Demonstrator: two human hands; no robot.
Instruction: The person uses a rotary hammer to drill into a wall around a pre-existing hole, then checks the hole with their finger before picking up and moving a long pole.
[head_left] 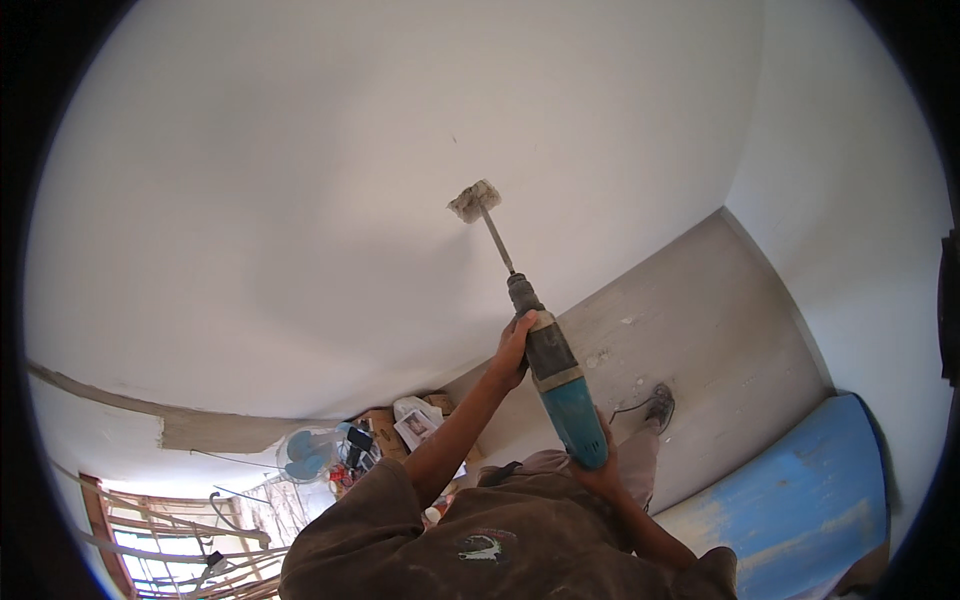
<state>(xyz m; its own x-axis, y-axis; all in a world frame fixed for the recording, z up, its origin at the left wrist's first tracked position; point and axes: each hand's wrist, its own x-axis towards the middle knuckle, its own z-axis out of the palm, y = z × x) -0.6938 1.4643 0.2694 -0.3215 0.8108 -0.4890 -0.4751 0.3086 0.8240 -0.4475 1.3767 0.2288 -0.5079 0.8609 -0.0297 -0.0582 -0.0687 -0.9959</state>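
Observation:
A teal and black rotary hammer [568, 400] is held in both hands, pointing away from me at the white wall [300, 180]. Its long chisel bit [495, 240] has its tip in a rough, roughly rectangular hole [474, 201] chipped through the plaster. My left hand [513, 352] is wrapped around the black front section, behind the chuck. Farther back, my right hand [598, 468] grips the teal rear end near the handle; the tool's body hides part of its fingers.
Bits of debris lie on the grey floor [690, 310], where my shoe [660, 405] stands. A worn blue panel [800, 480] is at the lower right. Cardboard boxes [382, 430] and clutter sit along the wall at lower left, near a barred window [170, 540].

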